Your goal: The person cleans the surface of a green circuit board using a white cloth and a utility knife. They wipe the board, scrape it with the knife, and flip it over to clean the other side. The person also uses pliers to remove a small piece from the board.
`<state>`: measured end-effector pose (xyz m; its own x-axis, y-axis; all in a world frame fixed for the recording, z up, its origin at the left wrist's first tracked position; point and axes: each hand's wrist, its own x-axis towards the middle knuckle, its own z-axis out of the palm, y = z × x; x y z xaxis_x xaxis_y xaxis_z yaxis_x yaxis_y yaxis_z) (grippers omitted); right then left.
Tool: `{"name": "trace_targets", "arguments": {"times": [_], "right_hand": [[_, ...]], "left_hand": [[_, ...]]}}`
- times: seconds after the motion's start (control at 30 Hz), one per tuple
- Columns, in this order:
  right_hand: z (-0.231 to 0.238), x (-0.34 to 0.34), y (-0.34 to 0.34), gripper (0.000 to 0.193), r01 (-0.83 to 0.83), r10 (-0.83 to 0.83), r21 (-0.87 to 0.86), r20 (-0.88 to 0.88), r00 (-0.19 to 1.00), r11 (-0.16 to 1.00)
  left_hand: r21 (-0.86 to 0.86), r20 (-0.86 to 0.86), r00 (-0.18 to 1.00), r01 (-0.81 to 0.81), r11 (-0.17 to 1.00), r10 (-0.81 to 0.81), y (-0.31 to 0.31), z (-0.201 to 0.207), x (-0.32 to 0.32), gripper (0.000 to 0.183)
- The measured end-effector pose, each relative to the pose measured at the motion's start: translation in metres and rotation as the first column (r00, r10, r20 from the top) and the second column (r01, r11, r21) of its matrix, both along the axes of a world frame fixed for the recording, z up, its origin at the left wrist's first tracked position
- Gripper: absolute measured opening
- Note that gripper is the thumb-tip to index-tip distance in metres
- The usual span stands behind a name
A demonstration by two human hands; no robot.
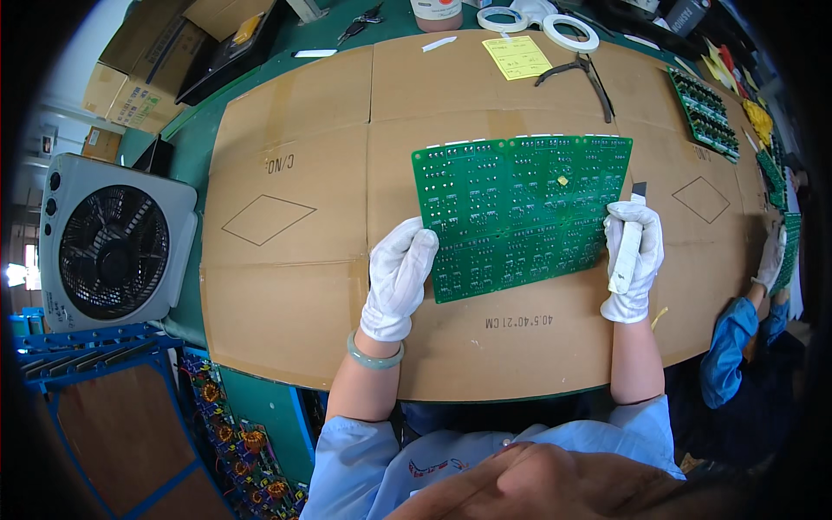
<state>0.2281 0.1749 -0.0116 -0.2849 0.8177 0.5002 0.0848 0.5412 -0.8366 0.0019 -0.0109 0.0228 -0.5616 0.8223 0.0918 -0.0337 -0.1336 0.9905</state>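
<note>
A large green circuit board [520, 217] is held up, tilted, above the cardboard, its solder-dotted side showing. A small yellowish spot [562, 181] sits on its upper right part. My left hand [399, 273], in a white glove, is closed on the board's left edge, thumb in front. My right hand [637, 260], gloved as well, is at the right edge with its fingers closed. It also holds a flat white-wrapped tool [626, 251] with a dark tip pointing away from me; the tool's kind does not show.
Flattened cardboard [286, 303] covers the table. Beyond the board lie cutting pliers [594, 82], a yellow label [517, 57] and tape rolls [570, 33]. A populated circuit board [704, 114] lies far right. A fan [117, 243] stands left. At right, a co-worker's gloved hand [770, 257] holds another board.
</note>
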Motion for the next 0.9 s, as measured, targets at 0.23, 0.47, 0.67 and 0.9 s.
{"name": "trace_targets", "arguments": {"times": [0.23,0.47,0.67,0.9], "right_hand": [[-0.0005,-0.0016,0.0001,0.018,0.022,-0.023,0.069,0.014,1.000,0.997],[-0.0017,0.0013,0.0009,0.018,0.013,-0.013,0.014,0.024,1.000,1.000],[-0.0009,0.0017,0.0017,0.018,0.004,-0.005,0.028,0.044,0.999,1.000],[0.0053,0.0046,-0.0029,0.016,-0.013,0.004,-0.235,-0.040,0.999,0.972]], "left_hand": [[0.044,-0.020,1.000,-0.009,0.999,0.010,0.0008,-0.0061,-0.0001,0.028],[0.041,-0.038,0.999,0.015,0.999,-0.013,0.0008,-0.0017,-0.0014,0.027],[0.051,-0.007,1.000,0.008,0.999,-0.008,0.0027,0.0016,0.0016,0.025],[0.025,0.212,0.977,-0.036,0.999,0.030,0.0025,-0.0053,0.0003,0.022]]}}
